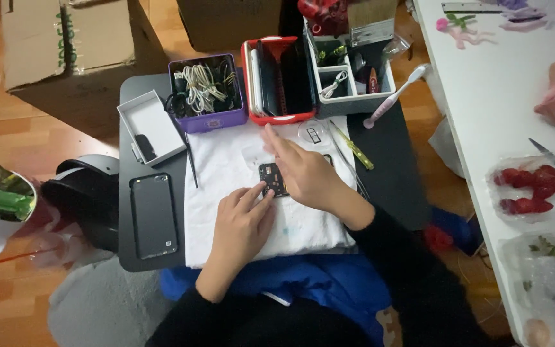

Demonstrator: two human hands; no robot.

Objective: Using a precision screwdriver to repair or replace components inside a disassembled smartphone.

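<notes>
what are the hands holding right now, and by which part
Both press a small dark circuit board flat on the white cloth: left hand fingertips at its lower left edge, right hand covering its right side. Nothing is lifted.

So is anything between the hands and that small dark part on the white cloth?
Nothing visible. Both the left hand and the right hand already rest on the small dark part, which lies on the white cloth.

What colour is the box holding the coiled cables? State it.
Purple box, clearest in the head view.

Black phone part (272,178), seemingly gold-specked, on white cloth (226,186)
</notes>
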